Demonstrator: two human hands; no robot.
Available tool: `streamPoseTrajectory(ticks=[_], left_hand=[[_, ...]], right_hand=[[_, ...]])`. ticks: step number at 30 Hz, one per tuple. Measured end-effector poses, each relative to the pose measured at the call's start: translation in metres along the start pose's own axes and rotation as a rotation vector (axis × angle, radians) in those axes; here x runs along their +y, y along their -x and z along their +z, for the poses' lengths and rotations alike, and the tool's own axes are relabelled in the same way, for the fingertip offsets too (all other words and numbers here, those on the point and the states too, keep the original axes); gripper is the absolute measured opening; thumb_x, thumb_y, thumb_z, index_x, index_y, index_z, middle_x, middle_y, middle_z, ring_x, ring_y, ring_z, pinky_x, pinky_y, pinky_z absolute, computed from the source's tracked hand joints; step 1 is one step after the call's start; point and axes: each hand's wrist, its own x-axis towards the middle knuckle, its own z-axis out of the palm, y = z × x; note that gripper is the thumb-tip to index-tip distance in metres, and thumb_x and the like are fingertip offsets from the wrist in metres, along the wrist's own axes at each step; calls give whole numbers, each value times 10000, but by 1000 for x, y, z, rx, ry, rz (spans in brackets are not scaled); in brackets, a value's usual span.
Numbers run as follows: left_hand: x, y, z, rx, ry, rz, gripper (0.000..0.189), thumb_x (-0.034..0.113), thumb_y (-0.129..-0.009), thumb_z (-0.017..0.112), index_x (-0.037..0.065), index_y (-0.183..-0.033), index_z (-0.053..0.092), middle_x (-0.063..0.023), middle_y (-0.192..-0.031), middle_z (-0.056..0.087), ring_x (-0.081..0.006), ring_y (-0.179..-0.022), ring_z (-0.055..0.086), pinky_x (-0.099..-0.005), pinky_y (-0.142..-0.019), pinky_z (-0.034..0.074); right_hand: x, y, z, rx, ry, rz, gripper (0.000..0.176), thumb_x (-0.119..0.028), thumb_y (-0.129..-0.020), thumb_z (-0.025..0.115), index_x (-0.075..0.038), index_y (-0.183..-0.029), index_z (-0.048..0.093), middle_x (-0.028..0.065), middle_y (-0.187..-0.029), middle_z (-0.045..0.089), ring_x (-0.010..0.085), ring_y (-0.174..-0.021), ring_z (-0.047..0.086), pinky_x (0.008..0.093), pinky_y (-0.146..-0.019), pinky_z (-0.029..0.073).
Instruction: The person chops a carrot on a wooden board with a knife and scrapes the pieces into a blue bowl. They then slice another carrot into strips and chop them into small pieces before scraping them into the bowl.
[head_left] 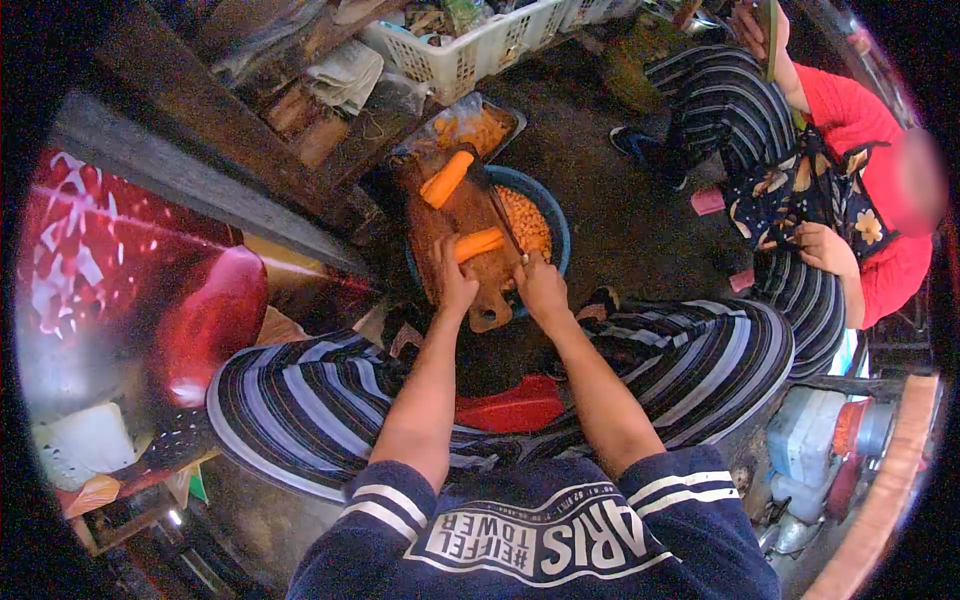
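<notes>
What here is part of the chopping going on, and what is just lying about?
In use: left hand holding the carrot; right hand gripping the knife; cutting board; blue bowl of diced carrot; spare carrot on the board.
Lying about: white basket; crumpled paper; another person in red, seated nearby.
</notes>
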Motion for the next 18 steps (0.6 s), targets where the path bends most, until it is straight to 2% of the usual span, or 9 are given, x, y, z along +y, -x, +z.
streamPoseTrajectory(ticks=[5,7,10,15,18], left_hand=[[3,5,-14,90,-104,87,499,1,-706,565,40,-1195,470,-198,-1273,394,-382,-1164,370,-408,-985,308],[-1,6,-13,113,25,55,372,20,-754,559,22,-1124,531,-183,-1200,482,-353,-1126,431,-398,-964,339],[-3,7,-12,143,36,33,285,4,-784,533,11,-1066,572,-165,-1118,545,-333,-1080,480,-390,-948,359],[-9,10,-11,104,66,0,282,15,-794,538,10,-1073,576,-162,-1130,544,-326,-1079,485,-381,-941,371],[-12,10,-9,113,88,16,290,19,-798,537,8,-1086,574,-161,-1136,546,-319,-1074,493,-377,-937,377]], right_hand=[[-7,4,-11,-5,16,-48,262,-251,-846,516,4,-884,470,246,-696,594,413,-691,595,482,-603,486],[-9,5,-9,-20,44,-46,262,-248,-846,516,7,-885,469,246,-698,595,412,-692,596,480,-603,487],[-12,4,-9,-54,67,-16,267,-243,-846,516,14,-899,470,246,-711,598,409,-705,599,477,-616,489],[-6,-3,10,-76,10,-12,287,-248,-845,517,21,-937,479,247,-752,604,406,-741,599,474,-652,488],[-7,-7,6,-95,-25,67,293,-251,-842,518,20,-948,488,250,-771,605,408,-759,597,476,-671,484]])
